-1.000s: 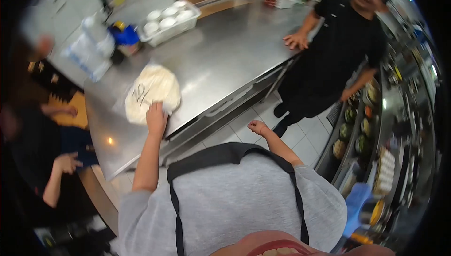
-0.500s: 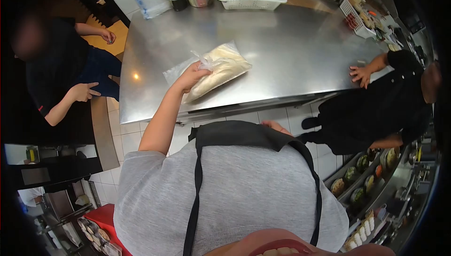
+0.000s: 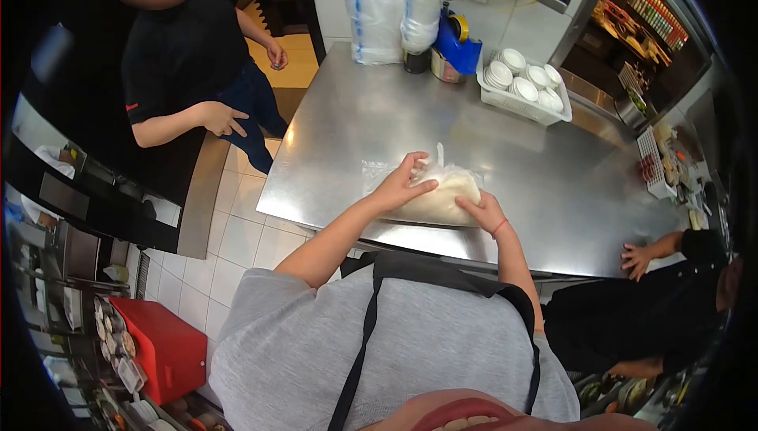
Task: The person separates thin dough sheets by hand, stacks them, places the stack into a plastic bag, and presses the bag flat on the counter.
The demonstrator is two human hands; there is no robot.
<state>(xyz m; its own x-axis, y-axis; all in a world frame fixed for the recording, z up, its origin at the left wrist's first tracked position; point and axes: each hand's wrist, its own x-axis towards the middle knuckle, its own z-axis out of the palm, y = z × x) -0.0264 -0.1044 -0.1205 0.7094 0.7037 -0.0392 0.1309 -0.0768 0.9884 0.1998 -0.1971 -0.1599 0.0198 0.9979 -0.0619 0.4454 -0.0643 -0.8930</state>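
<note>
A clear plastic bag point(image 3: 448, 198) filled with something pale cream lies near the front edge of the steel table point(image 3: 371, 131). Its gathered neck sticks up at the top, and loose plastic spreads out to the left. My left hand point(image 3: 404, 188) is closed at the bag's left side by the neck, thumb stretched across the plastic. On the opposite side, my right hand point(image 3: 485, 214) grips the bag's right end with the thumb in front, its other fingers partly hidden.
A white basket of small bowls point(image 3: 525, 103) stands at the back, beside a blue tape dispenser point(image 3: 458, 44) and plastic bag rolls point(image 3: 375, 24). One person point(image 3: 189, 60) stands to the left; another person's hand point(image 3: 636, 261) rests on the table's right edge.
My right hand has come up from below the table edge and taken hold of the bag's right end. My left hand stays by the neck. The view has swung, showing more wall.
</note>
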